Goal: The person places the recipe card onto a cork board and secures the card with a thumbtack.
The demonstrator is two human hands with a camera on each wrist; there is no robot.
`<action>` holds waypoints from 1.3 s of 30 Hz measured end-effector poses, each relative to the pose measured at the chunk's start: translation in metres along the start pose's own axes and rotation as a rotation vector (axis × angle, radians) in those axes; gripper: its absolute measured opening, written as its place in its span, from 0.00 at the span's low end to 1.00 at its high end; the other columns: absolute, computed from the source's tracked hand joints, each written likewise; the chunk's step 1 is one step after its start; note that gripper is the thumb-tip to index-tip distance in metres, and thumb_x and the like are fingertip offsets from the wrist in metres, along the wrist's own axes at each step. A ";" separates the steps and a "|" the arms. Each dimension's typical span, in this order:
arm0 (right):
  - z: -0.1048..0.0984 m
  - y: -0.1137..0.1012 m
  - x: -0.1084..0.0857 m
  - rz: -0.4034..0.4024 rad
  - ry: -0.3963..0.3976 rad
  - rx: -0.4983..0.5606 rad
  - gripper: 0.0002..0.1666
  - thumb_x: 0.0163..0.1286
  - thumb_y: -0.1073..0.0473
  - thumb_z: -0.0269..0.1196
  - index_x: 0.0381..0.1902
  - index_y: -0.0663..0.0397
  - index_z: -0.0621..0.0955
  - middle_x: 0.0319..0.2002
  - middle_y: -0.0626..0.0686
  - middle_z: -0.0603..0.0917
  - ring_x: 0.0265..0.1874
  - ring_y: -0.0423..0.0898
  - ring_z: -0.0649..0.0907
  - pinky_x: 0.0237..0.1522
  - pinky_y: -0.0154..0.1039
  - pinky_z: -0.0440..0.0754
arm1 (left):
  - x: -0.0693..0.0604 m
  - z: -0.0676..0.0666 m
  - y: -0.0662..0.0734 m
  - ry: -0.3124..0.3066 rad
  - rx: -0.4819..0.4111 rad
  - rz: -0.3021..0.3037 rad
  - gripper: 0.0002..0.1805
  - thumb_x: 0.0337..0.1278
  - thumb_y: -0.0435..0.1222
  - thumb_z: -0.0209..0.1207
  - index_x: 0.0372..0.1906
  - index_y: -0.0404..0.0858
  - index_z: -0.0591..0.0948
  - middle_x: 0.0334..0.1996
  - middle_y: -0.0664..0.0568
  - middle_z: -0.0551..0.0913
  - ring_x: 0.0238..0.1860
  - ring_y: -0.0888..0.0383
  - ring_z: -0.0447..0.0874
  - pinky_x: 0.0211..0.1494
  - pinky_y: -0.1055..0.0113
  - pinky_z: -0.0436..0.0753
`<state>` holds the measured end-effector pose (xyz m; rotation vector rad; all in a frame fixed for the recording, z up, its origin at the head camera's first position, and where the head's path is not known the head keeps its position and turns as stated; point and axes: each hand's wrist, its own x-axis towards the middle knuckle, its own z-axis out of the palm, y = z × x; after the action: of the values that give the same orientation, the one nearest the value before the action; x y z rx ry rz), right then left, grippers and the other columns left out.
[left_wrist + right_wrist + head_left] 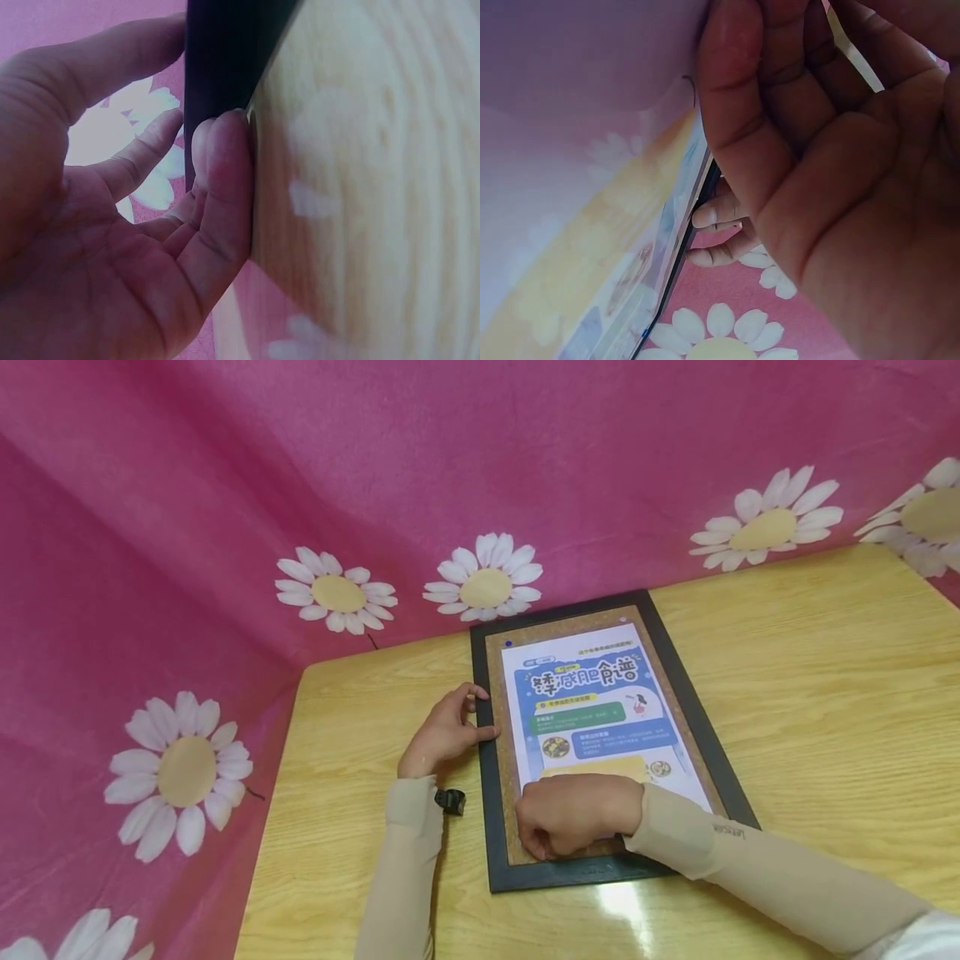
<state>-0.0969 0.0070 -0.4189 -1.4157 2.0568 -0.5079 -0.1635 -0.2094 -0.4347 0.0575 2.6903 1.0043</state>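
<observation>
A cork board in a black frame lies on the wooden table, bearing a printed poster with Chinese text and food pictures. A blue push pin sits by the poster's top left corner, a pale one by the top right. My left hand grips the board's left edge, thumb on the black frame, fingers against its side. My right hand is over the poster's bottom left corner, fingers curled and pointing down. Its fingertips are hidden, so whether they pinch anything does not show.
The board's far edge reaches the pink curtain printed with white daisies, which hangs behind and to the left. Wooden tabletop extends on the right. A black band is on the left wrist.
</observation>
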 end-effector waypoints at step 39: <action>0.002 0.015 0.005 0.037 0.024 0.167 0.22 0.53 0.80 0.62 0.19 0.47 0.87 0.17 0.36 0.79 0.21 0.28 0.73 0.26 0.25 0.70 | 0.000 0.001 0.000 0.003 -0.015 -0.002 0.28 0.57 0.38 0.75 0.60 0.44 0.75 0.49 0.44 0.77 0.47 0.49 0.73 0.49 0.58 0.74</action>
<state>-0.1074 0.0076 -0.4311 -1.2782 2.0047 -0.6672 -0.1633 -0.2091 -0.4353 0.0507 2.6850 1.0250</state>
